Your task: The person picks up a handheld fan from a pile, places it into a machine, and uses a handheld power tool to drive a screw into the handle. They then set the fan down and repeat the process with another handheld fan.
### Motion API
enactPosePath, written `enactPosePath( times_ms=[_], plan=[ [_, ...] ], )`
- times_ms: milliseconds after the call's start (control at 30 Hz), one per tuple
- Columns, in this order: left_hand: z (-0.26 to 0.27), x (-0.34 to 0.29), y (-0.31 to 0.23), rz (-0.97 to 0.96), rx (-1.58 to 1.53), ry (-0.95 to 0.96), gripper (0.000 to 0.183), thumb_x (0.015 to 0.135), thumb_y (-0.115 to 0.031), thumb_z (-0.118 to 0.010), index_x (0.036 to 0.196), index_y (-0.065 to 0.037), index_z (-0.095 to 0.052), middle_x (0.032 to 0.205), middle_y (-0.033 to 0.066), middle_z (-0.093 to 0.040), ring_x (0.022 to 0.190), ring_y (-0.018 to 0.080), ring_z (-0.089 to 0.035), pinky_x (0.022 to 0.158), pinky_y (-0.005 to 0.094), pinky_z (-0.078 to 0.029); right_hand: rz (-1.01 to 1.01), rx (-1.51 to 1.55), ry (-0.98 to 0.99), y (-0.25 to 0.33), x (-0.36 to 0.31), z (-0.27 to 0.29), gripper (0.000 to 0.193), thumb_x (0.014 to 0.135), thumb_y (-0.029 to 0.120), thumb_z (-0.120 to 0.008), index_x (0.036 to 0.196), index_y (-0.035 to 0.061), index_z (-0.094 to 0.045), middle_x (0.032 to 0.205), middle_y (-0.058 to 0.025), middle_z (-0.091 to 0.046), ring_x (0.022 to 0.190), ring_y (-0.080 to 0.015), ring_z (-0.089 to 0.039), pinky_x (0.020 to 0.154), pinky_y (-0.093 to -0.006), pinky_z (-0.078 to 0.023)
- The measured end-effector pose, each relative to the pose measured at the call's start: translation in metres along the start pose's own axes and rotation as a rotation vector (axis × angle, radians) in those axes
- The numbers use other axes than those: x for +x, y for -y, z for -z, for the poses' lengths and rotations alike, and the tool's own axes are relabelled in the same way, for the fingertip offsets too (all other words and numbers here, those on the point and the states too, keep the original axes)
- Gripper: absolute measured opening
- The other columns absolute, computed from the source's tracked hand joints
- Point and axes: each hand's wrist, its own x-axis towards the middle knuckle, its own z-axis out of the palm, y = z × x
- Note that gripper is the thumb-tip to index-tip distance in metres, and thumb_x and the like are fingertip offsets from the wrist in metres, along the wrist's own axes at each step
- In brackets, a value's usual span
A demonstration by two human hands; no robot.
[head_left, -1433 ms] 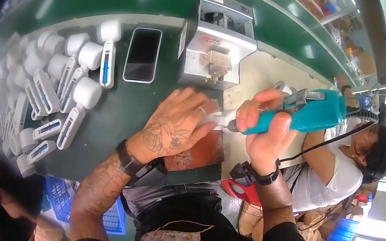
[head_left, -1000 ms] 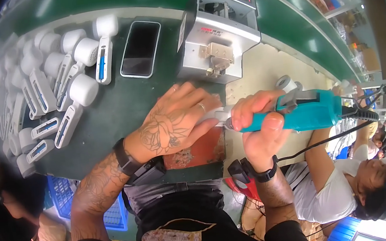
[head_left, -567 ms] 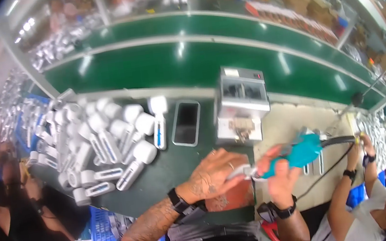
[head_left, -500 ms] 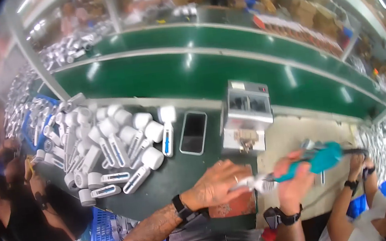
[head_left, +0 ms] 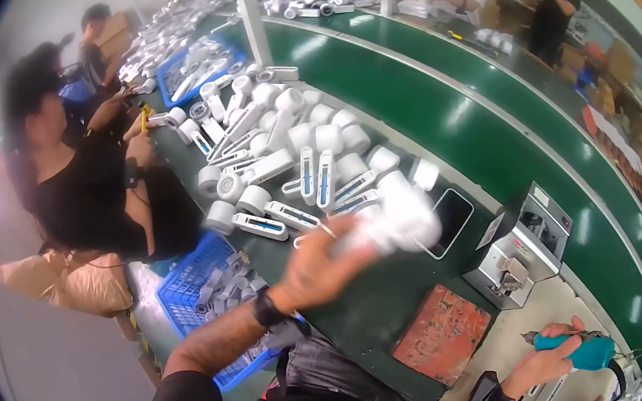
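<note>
My left hand (head_left: 318, 267) is closed around a motion-blurred white handheld unit with a round head (head_left: 409, 221), raised over the front of the pile. At the lower right my right hand (head_left: 545, 366) grips a teal electric screwdriver (head_left: 592, 350), its tip pointing left and a cord trailing from its rear. Between the hands, a worn red pad (head_left: 441, 332) lies flat on the dark table. Several similar white units (head_left: 324, 177), some with blue strips in slotted handles, are heaped beyond my left hand.
Behind the pad stands a small metal machine (head_left: 518, 251), beside a phone (head_left: 452, 220) partly covered by the held unit. A blue crate (head_left: 194, 286) of grey parts sits below the table's left edge. At the left a co-worker (head_left: 81, 167) works; a green conveyor (head_left: 439, 112) runs behind.
The view has swung left. My left hand has moved from beside the screwdriver to the pile, holding a white unit. My right hand has drawn away from the pad with the screwdriver.
</note>
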Motion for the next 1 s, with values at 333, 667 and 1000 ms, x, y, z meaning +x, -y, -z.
enactPosePath(
  times_ms=[333,667,1000],
  plan=[
    [0.215,0.110,0.169,0.254,0.433,-0.682,0.050,0.092,-0.025,-0.064,0.129,0.007,-0.052,0.117,0.0199,-0.064,0.108,0.0253,-0.063,0.093,0.0344,-0.047,0.023,-0.041,0.106,-0.014,-0.003,0.013,0.055,0.103,0.045,-0.047,0.122,-0.0061,-0.054,0.070,-0.0031,-0.050,0.064,-0.0125,-0.049,0.056,-0.0250,-0.039],
    [0.105,0.162,0.120,-0.396,0.522,-0.323,0.029,0.085,-0.002,-0.059,0.114,-0.003,-0.060,0.113,0.0162,-0.062,0.105,0.0308,-0.060,0.091,0.0410,-0.047,0.026,-0.167,0.217,-0.011,-0.010,0.032,0.057,0.100,0.049,-0.052,0.125,-0.0017,-0.057,0.072,-0.0017,-0.057,0.066,-0.0104,-0.055,0.059,-0.0255,-0.046],
    [-0.190,0.045,-0.119,-0.614,-0.156,0.511,0.015,0.089,-0.016,-0.068,0.093,-0.002,-0.064,0.086,0.0134,-0.065,0.077,0.0302,-0.065,0.066,0.0367,-0.052,-0.185,0.076,0.300,0.027,-0.049,0.050,0.047,0.094,0.039,-0.065,0.114,-0.0023,-0.056,0.077,-0.0056,-0.061,0.072,-0.0138,-0.058,0.062,-0.0265,-0.044]
  ],
)
